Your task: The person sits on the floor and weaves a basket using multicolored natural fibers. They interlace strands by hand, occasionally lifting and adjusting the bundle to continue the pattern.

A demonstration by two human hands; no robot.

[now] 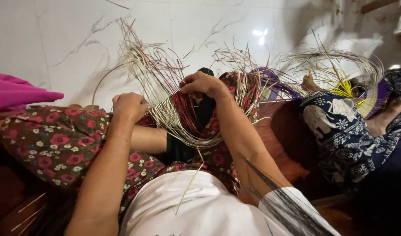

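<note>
At the lap, the right hand (pixel 203 84) pinches cream and red strands of the half-woven basket (pixel 178 116), grip clamped on them; the left hand (pixel 129 106) rests curled against its woven edge, closed on strands as far as I can tell. A small woven patch is done; long loose reeds (pixel 143 57) remain unwoven. Beside, another person's basket (pixel 362 83) lies on the marble floor (pixel 56 35). No packages or labels show.

The floor (pixel 69 30) is glossy white marble with grey veins, throwing back lamp glare. The strips (pixel 165 87) being woven look like thin, stiff cane, smooth, in cream and dark red. The skirt (pixel 56 140) is soft matt floral cloth; the far-left pink cloth (pixel 17 94) is matt too.
</note>
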